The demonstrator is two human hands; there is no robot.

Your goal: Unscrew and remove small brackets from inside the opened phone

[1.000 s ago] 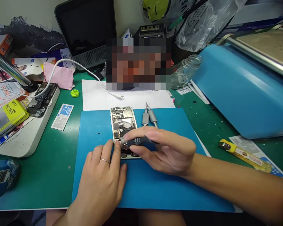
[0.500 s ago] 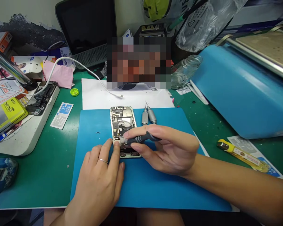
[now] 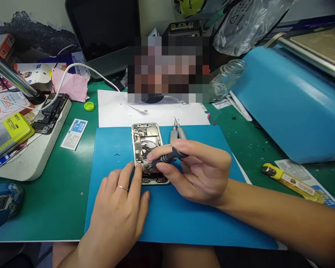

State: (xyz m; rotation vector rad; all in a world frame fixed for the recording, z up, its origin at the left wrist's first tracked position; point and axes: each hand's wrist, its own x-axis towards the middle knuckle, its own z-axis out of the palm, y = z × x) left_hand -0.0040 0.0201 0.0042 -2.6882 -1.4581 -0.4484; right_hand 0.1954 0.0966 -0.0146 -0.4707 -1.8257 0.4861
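An opened phone lies on the blue mat, its circuit board and inner parts exposed. My left hand rests palm down by its lower left side, fingers stretched out, with the index fingertip on the phone's left edge. Between the thumb and fingers of my right hand is a dark ribbed tool with a thin tip. That tip points down into the lower part of the phone; whether it touches there I cannot tell. Two grey knurled screwdrivers lie just beyond my right hand, partly hidden by it.
The blue mat has tiny dark bits left of the phone. A white cable ends on white paper. A yellow cutter lies at right, a glass jar behind, and a battery box at left.
The view has shifted slightly, so the desk sits a little higher and more to the right. Both hands keep nearly the same places at the phone, the right still holding the dark tool.
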